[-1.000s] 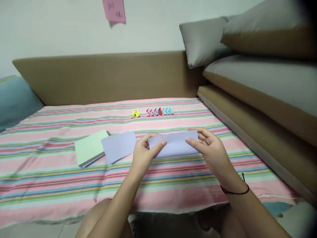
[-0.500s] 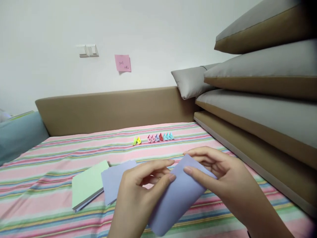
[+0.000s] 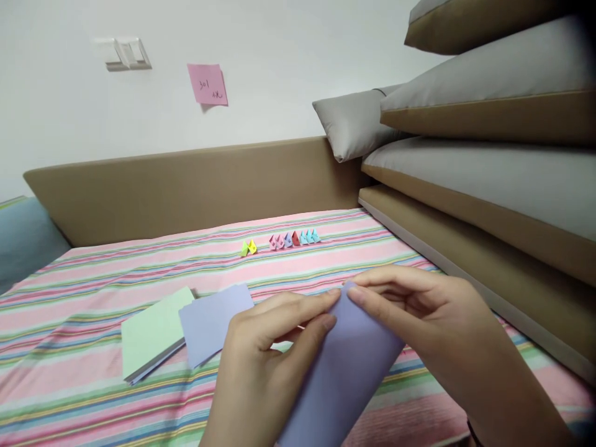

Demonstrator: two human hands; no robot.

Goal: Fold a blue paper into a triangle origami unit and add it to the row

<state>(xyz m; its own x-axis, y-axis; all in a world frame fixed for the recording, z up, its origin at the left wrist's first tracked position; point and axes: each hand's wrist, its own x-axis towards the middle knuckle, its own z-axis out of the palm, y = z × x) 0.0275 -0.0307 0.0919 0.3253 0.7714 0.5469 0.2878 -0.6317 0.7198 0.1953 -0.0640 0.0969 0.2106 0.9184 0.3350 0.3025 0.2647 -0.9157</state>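
Note:
A sheet of purple paper (image 3: 349, 366) is held up in front of me, tilted, its lower end running out of the picture. My left hand (image 3: 279, 341) pinches its upper left edge between thumb and fingers. At the top corner, the thumb and fingers of my right hand (image 3: 423, 316) close on the same sheet. Left of my hands, a stack of paper with a light green sheet on top (image 3: 153, 332) lies on the striped cloth (image 3: 93, 403). Beside it rests another piece of purple paper (image 3: 214, 323), partly behind my left hand.
Several small folded paper pieces (image 3: 287, 239) stand in a row farther back, with yellow-green ones (image 3: 248, 248) to their left. Stacked grey-brown cushions (image 3: 484, 167) rise on the right. A brown backrest (image 3: 195, 186) runs along the wall, below a pink note (image 3: 207, 84).
My right thumb has moved to the top corner of the purple sheet, and my left fingers have come closer to it. The whole view has shifted slightly down and right.

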